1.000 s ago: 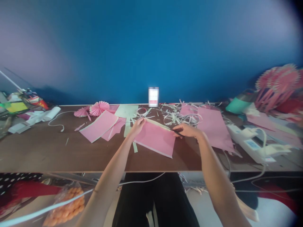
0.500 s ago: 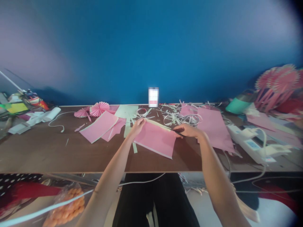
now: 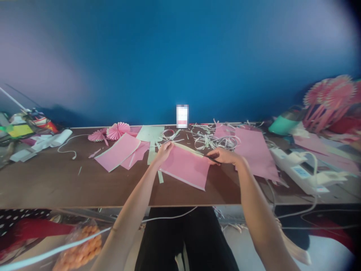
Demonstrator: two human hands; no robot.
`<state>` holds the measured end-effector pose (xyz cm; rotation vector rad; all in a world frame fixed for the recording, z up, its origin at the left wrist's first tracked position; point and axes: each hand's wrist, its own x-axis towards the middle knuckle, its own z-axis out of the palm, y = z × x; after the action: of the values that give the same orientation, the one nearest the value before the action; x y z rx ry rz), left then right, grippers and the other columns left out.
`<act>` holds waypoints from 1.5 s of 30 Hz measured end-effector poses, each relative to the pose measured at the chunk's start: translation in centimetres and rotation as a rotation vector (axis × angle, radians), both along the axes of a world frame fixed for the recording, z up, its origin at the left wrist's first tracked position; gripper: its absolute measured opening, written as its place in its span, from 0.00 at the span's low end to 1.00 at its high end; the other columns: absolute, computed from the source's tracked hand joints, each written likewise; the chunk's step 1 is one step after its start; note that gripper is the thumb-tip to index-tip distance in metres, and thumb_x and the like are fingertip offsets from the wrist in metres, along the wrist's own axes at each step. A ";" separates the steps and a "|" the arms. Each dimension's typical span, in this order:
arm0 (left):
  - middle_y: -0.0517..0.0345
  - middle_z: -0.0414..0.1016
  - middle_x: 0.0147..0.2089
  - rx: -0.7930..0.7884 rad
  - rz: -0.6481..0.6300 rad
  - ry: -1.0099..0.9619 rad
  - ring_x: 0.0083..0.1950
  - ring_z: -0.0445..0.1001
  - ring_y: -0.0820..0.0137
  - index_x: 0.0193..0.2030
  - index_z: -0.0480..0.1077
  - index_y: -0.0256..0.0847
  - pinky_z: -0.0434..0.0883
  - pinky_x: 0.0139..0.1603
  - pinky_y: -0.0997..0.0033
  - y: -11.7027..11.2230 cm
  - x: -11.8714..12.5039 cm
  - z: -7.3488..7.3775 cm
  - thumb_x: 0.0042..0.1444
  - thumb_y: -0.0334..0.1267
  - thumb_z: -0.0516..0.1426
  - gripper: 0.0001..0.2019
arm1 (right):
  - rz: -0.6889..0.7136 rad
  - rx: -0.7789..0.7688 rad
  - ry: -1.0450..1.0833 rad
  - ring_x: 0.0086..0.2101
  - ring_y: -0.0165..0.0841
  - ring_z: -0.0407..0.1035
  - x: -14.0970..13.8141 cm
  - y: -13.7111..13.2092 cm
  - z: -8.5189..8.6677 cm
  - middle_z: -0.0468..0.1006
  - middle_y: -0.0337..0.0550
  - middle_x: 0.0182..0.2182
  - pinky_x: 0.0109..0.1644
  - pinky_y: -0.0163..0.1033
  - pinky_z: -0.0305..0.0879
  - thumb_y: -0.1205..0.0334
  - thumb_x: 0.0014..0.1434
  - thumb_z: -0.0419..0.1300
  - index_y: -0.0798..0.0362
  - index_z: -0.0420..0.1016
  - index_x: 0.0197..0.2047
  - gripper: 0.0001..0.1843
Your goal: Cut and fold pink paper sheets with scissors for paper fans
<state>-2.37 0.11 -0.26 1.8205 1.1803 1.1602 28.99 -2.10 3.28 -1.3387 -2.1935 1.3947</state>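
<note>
My left hand [image 3: 165, 150] pinches the upper left corner of a pink sheet of paper [image 3: 184, 165] with pale borders along its top and bottom edges. The sheet is held tilted above the brown table [image 3: 93, 188]. At its upper right corner, my right hand [image 3: 224, 155] is closed around dark-handled scissors [image 3: 213, 160]. Their thin blades point left along the pale top border; whether they are spread is too small to tell. Just below my left hand lies a pale paper strip [image 3: 160, 177].
Cut strips [image 3: 216, 141] are heaped behind my right hand. Pink sheets lie left [image 3: 118, 152] and right [image 3: 255, 152]. Folded pink paper fans [image 3: 118, 130] rest at the back left. A white power strip [image 3: 299, 173] with cables and a green container [image 3: 284, 124] are at the right.
Both hands, the pink sheet and the scissors stay in almost the same place. The view has shifted only slightly.
</note>
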 end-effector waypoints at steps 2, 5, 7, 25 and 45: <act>0.62 0.57 0.27 -0.009 0.011 0.002 0.29 0.56 0.74 0.28 0.59 0.39 0.54 0.30 0.73 -0.1 0.0 0.0 0.61 0.52 0.48 0.19 | 0.013 0.000 0.006 0.22 0.27 0.61 0.0 0.1 -0.1 0.76 0.38 0.25 0.29 0.34 0.59 0.46 0.44 0.64 0.53 0.79 0.37 0.22; 0.62 0.57 0.27 -0.020 0.017 0.002 0.29 0.56 0.73 0.28 0.59 0.39 0.54 0.30 0.74 -0.1 0.0 0.0 0.60 0.53 0.48 0.19 | 0.032 0.004 0.014 0.21 0.26 0.60 -0.1 -0.1 0.0 0.76 0.39 0.25 0.29 0.34 0.60 0.46 0.45 0.63 0.54 0.78 0.33 0.19; 0.61 0.58 0.27 -0.022 0.021 0.001 0.29 0.57 0.73 0.28 0.59 0.39 0.54 0.31 0.74 -0.1 0.0 0.0 0.60 0.53 0.48 0.19 | 0.022 0.009 0.004 0.21 0.26 0.61 -0.1 -0.2 0.2 0.76 0.39 0.25 0.29 0.34 0.60 0.46 0.46 0.62 0.54 0.77 0.31 0.19; 0.64 0.52 0.23 -0.033 -0.056 -0.004 0.25 0.50 0.76 0.25 0.59 0.38 0.48 0.26 0.73 0.1 -0.4 -0.1 0.56 0.51 0.54 0.18 | -0.012 -0.022 0.030 0.21 0.26 0.61 0.0 0.0 -0.2 0.75 0.39 0.24 0.28 0.34 0.61 0.46 0.43 0.64 0.54 0.78 0.34 0.20; 0.57 0.68 0.27 -0.114 -0.043 -0.026 0.32 0.66 0.69 0.31 0.69 0.37 0.61 0.32 0.71 -0.6 0.2 0.3 0.53 0.52 0.57 0.17 | 0.025 0.210 -0.023 0.42 0.43 0.70 -2.0 0.3 -0.6 0.79 0.43 0.41 0.45 0.40 0.65 0.45 0.45 0.65 0.51 0.79 0.45 0.26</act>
<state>-2.13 -0.45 0.07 1.7318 1.1626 1.0670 27.02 -1.80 2.72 -1.2628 -2.3040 1.1247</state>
